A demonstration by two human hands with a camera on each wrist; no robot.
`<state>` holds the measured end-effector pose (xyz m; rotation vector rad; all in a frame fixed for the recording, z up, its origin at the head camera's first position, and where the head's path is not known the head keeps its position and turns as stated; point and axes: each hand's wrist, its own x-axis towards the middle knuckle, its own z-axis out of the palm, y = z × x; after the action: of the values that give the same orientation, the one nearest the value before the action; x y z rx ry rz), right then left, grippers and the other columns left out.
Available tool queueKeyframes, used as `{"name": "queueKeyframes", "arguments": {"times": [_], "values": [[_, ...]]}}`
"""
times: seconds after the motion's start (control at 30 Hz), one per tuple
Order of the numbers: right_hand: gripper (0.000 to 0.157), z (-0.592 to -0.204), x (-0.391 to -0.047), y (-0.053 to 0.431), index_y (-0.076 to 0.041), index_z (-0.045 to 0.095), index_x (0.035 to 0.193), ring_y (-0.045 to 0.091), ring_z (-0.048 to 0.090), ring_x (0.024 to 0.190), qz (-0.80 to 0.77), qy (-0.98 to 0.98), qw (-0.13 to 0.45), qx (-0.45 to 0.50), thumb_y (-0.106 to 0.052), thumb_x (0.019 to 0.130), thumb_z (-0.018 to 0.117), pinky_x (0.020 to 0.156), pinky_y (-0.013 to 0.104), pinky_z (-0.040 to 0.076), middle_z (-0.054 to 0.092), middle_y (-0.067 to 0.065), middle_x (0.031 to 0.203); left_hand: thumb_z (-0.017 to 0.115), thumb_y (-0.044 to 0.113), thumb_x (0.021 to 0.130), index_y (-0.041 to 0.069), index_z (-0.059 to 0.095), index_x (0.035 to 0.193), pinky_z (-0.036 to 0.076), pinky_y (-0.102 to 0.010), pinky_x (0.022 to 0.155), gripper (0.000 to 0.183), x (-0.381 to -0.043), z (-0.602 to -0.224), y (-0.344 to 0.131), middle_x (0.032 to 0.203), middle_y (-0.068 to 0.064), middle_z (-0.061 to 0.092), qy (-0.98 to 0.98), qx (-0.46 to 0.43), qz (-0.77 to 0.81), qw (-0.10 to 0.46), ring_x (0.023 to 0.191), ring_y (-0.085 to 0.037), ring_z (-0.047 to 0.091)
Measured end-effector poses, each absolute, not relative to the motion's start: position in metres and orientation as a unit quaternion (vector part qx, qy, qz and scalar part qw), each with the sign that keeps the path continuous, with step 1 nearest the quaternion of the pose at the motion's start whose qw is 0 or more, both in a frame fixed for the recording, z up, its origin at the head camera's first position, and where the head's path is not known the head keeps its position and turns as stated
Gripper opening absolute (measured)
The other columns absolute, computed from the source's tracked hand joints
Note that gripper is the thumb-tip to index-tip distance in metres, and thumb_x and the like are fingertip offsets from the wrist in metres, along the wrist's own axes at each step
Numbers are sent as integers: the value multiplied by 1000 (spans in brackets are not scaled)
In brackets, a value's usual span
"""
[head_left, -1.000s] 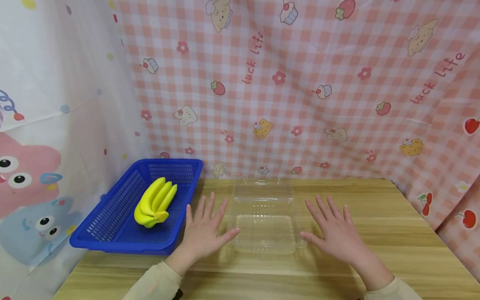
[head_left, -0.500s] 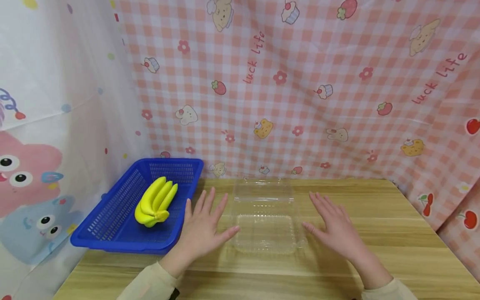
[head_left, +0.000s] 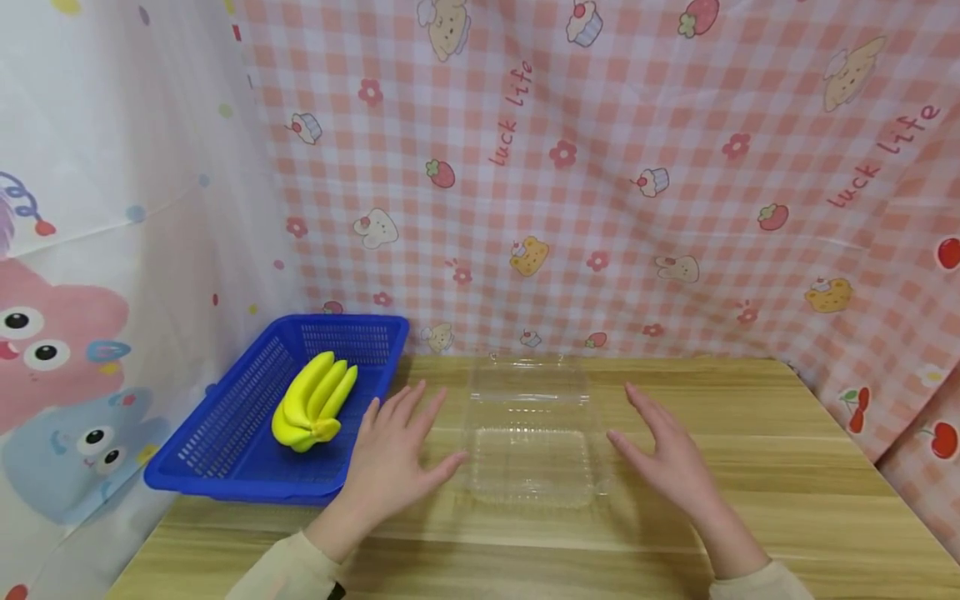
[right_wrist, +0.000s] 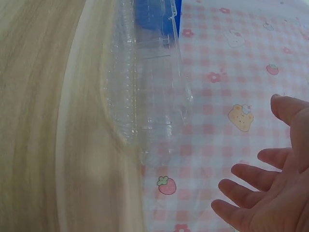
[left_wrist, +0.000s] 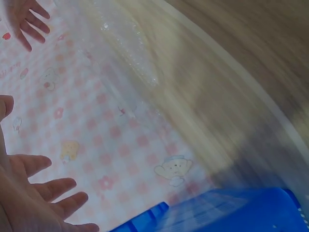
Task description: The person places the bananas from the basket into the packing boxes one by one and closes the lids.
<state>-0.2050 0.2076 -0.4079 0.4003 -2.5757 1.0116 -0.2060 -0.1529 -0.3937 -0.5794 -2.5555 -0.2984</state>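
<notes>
A clear plastic clamshell box [head_left: 531,467] lies on the table with its lid raised at the back. My left hand [head_left: 393,458] hovers between it and a blue basket [head_left: 247,485], fingers spread and holding nothing. To the right of the box, my right hand [head_left: 675,467] is held with its thumb apart from the fingers, also holding nothing. A bunch of yellow bananas [head_left: 311,404] lies in the basket. In the right wrist view the box [right_wrist: 145,87] stands apart from the right hand [right_wrist: 275,193]. The left wrist view shows the left hand's [left_wrist: 43,198] fingers extended.
The wooden table [head_left: 787,500] extends to the right of the box. A pink checked cloth [head_left: 585,208] hangs behind the table, and a white printed cloth [head_left: 172,250] hangs at the left beside the basket.
My left hand has shifted slightly left, nearer the basket, its fingers a little less spread. The right hand has turned so its fingers line up together. Box and bananas stay put.
</notes>
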Motion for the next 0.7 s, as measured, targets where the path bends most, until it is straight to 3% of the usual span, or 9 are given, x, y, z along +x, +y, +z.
{"name": "queueKeyframes", "arguments": {"times": [0.2, 0.7], "values": [[65, -411, -209, 207, 4, 38, 148, 46, 50, 125, 415, -887, 155, 130, -22, 96, 66, 99, 59, 44, 50, 28, 140, 70, 61, 80, 14, 55, 141, 31, -60, 108, 78, -206, -396, -164, 141, -16, 53, -930, -221, -109, 274, 128, -36, 47], [61, -418, -217, 210, 4, 35, 149, 41, 54, 122, 501, -861, 61, 55, -25, 101, 58, 98, 48, 48, 52, 28, 138, 78, 50, 76, 9, 63, 132, 46, -54, 93, 72, -206, -396, -190, 124, -14, 64, -912, -226, -132, 317, 109, -35, 60]]}}
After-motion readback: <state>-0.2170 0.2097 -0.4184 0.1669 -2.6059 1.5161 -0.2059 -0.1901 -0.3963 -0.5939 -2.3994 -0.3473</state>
